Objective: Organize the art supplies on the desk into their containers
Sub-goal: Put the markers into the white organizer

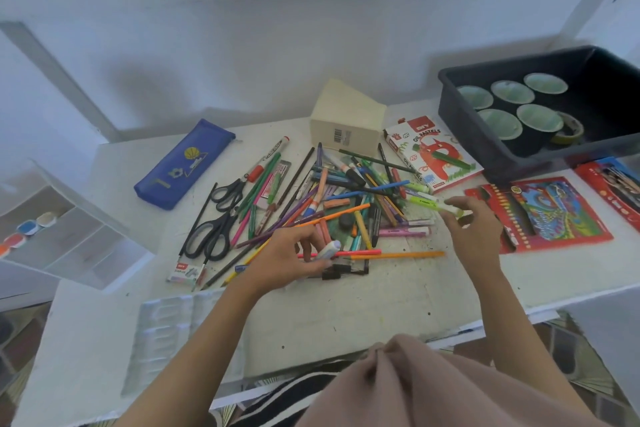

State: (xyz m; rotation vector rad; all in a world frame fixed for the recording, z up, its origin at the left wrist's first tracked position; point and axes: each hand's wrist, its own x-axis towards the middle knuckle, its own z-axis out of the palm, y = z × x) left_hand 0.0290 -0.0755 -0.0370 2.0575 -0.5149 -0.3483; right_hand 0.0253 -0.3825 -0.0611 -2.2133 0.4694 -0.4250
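A heap of pencils, pens, markers and pastels (346, 198) lies mid-desk. My left hand (294, 258) is at its near edge and grips a pale lilac marker (329, 249) between fingers and thumb. My right hand (474, 232) is at the heap's right side and pinches a yellow-green highlighter (446, 206) by its end. Two pairs of black scissors (218, 218) lie left of the heap. A blue pencil case (183, 163) lies at the far left. An oil pastels box (433, 152) and a red colour-pencil pack (550, 211) lie to the right.
A black tub (485, 135) with several cups and a tape roll stands at the back right. A cream box (346, 121) stands behind the heap. A white compartment organiser (69, 229) with paint pots is at the left edge. A clear plastic tray (173, 329) lies at the front left.
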